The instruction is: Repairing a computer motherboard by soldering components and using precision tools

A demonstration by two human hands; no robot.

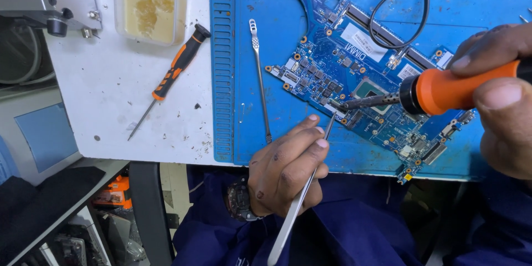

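Fingers of your left hand (285, 169) pinch steel tweezers (299, 199), tips touching the blue circuit board (354, 72); your right hand (499, 94) grips an orange soldering iron (438, 91), tip on the board. Beneath lies a blue mat (249, 77) (on a speckled white bench (111, 88)), where an orange screwdriver (174, 72) rests.

Soldering iron (443, 91): orange grip, black collar, dark metal barrel, lying near level, tip on the circuit board (354, 72). Tweezers (302, 197): slim, silver, tilted, points at the same spot. Board: blue, irregular outline, flat on the blue mat (244, 77), chips and connectors facing up.
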